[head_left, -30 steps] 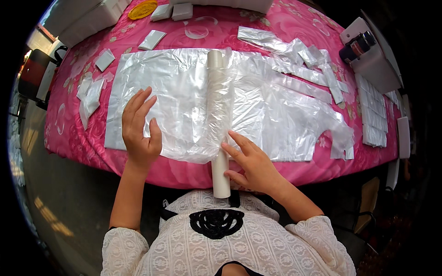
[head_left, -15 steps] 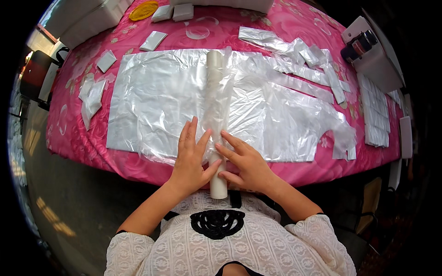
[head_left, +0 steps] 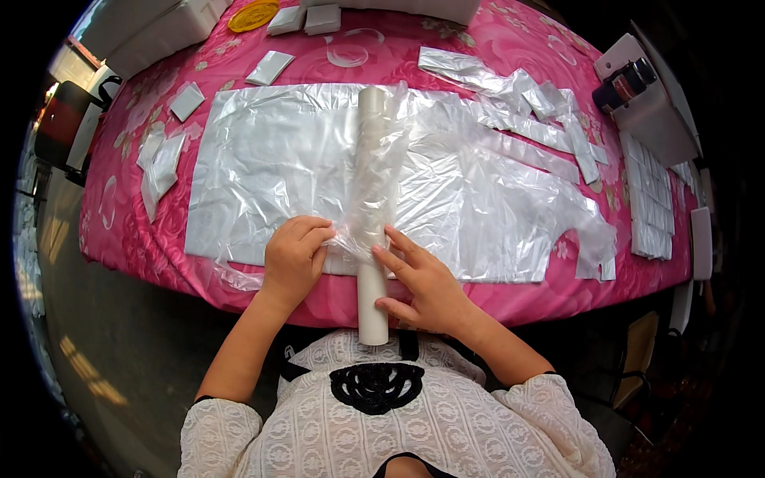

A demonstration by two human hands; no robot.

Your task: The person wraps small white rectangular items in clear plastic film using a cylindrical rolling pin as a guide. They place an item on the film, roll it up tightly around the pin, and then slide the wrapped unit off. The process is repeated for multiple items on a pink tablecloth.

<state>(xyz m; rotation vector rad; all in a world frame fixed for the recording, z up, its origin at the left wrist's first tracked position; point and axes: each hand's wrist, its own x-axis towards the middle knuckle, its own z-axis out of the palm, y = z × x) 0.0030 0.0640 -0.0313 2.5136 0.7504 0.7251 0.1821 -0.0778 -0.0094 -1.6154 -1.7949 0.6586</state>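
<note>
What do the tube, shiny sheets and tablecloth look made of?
Tube: plastic or coated card, unclear; smooth, off-white, faint sheen.
Shiny sheets: likely thin plastic film; glossy, fine creases, see-through where draped over the tube.
Tablecloth: probably fabric; soft folds, printed flowers.

pink floral-clothed counter (head_left: pixel 119 231) | far left: large white box (head_left: pixel 151 40), yellow round item (head_left: pixel 253 15) near it | right: dark bottle (head_left: pixel 624 85) beside white box (head_left: pixel 660 126) | off left side: red-and-black chair (head_left: pixel 62 119)
</note>
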